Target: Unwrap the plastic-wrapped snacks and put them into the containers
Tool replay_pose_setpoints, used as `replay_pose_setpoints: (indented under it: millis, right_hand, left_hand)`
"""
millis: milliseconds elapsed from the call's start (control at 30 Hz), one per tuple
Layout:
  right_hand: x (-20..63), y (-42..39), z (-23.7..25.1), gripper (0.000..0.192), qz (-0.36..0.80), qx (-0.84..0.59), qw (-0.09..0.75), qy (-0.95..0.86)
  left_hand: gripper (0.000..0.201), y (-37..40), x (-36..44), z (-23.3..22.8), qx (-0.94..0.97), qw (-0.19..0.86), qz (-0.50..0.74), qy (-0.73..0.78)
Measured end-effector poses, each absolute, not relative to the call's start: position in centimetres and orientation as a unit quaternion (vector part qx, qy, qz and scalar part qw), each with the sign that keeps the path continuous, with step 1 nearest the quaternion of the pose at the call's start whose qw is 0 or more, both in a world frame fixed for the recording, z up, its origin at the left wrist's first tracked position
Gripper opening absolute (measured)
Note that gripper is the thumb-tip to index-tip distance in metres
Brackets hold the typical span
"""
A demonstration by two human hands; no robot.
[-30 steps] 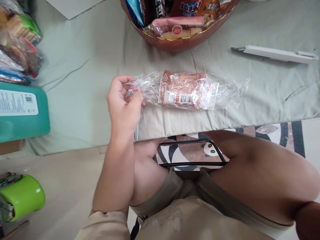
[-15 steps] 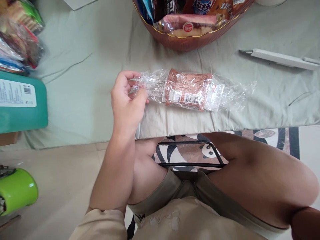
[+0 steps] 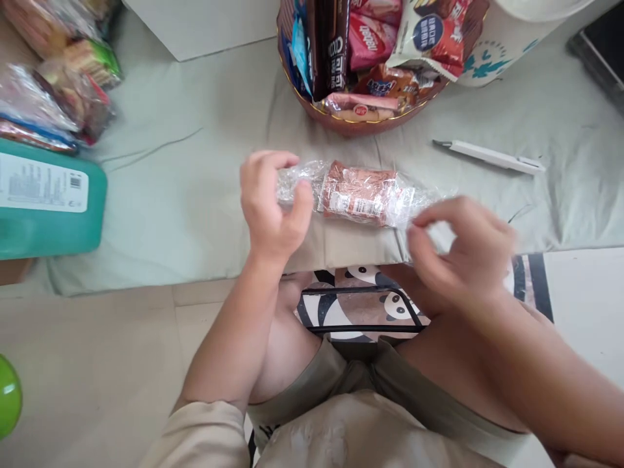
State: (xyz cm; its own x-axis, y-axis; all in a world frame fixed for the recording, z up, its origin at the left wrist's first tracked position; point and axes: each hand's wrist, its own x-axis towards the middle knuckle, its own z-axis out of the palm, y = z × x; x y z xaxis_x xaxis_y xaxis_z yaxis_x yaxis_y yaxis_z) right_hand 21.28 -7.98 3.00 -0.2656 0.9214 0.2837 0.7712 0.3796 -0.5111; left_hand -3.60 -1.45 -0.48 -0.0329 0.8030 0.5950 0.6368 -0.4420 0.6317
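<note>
A brown bowl (image 3: 363, 123) heaped with snack packets (image 3: 370, 45) stood at the far middle of the pale green cloth (image 3: 195, 175). A white utility knife (image 3: 490, 156) lay to its right. At the left sat a teal box (image 3: 49, 208), with bagged snacks (image 3: 53, 97) beyond it. A panda-patterned mat (image 3: 361, 305) lay near.

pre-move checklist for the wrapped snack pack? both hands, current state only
1. Left hand pinching the left end of the clear wrap: ok.
2. Right hand grip on the right end of the wrap: cannot tell, blurred.
3. Snack pack lying flat on the green cloth, inside the wrap: ok.
4. Basket apart from the pack: ok.
5. White cutter away from both hands: ok.
6. Pack near the cloth's front edge: not ok, little margin.
</note>
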Motion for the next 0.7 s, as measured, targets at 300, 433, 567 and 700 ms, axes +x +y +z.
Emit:
replay_pose_setpoints:
  millis: [300, 433, 567, 700]
  right_hand:
    - [19.0, -4.9, 0.6, 0.018, 0.125, -0.607, 0.217, -0.754]
    - [19.4, -4.8, 1.4, 0.02, 0.129, -0.599, 0.222, -0.759]
    - [20.1, -4.9, 2.1, 0.023, 0.112, -0.591, 0.219, -0.768]
    - [21.2, -5.2, 2.0, 0.026, 0.103, -0.567, 0.209, -0.79]
  left_hand:
    - [0.009, -1.2, -5.0, -1.6, 0.737, 0.096, 0.362, 0.563]
    - [0.015, -0.9, -5.7, -1.3, 0.72, 0.139, 0.389, 0.557]
    - [0.016, -1.0, -5.6, -0.5, 0.687, 0.157, 0.42, 0.572]
    - [0.008, -1.8, -5.2, 0.4, 0.633, 0.187, 0.536, 0.526]
